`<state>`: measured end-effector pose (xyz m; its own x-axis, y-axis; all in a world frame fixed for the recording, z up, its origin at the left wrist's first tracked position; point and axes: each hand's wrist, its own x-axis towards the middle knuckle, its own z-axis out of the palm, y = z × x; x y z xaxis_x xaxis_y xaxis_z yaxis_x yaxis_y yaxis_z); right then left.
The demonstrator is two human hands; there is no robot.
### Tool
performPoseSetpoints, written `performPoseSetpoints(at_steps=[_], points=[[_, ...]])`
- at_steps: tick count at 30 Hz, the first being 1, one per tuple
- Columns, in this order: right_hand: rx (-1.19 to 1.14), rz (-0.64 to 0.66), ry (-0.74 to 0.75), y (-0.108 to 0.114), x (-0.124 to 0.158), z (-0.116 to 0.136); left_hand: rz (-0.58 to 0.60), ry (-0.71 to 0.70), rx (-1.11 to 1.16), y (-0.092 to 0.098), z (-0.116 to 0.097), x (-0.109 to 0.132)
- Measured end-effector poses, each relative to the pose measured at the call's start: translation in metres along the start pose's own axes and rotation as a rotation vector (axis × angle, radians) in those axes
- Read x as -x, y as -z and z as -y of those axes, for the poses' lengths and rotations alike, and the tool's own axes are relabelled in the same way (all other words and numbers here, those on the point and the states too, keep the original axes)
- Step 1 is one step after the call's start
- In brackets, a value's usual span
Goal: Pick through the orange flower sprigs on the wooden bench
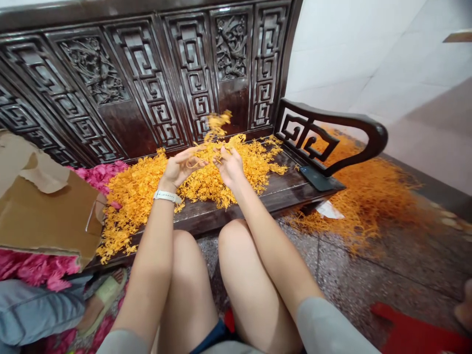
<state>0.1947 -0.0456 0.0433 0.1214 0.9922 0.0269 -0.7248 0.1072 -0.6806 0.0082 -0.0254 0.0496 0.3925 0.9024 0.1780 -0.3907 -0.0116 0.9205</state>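
seeing a box at the left, with pink flowers showing on its far side and more spilling out below, and jeans of another person in the near left corner. moving right, finding a yellow pile spreading along the bench. holding the left hand half open over the pile, wearing a watch on that wrist, with a thin strand looping by the fingers; not being able to tell whether pinching it. facing it from just to the right with the right hand, curling the fingers loosely near the same strand, again leaving the grip unclear. seeing a blurred tuft above and beyond both hands. going further right, finding a slab by the armrest, then orange strands heaping on the floor, with paper at their near edge and red cloth near right. judging progress from the heaps, perhaps counting the pile as done and the floor strands as left, but not being able to confirm which.
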Motion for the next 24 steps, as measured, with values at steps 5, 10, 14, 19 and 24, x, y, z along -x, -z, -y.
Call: performPoseSetpoints(at_steps=[5, 10, 14, 19, 24], points=[[0.030, -0.012, -0.016, 0.002, -0.003, -0.001, 0.147, 0.010, -0.237, 0.008, 0.001, 0.006], [0.058, 0.010, -0.018, 0.001, -0.002, -0.006, 0.030, -0.024, -0.448, -0.009, 0.015, -0.005], [0.056, -0.048, -0.017, -0.002, 0.000, -0.011, -0.170, -0.239, -0.502, -0.027, 0.029, -0.020], [0.191, -0.107, 0.041, -0.003, -0.004, -0.019, -0.292, -0.349, -0.548, -0.034, 0.039, -0.027], [0.351, 0.014, 0.096, 0.003, -0.005, -0.019, -0.341, -0.413, -0.740, -0.031, 0.040, -0.026]])
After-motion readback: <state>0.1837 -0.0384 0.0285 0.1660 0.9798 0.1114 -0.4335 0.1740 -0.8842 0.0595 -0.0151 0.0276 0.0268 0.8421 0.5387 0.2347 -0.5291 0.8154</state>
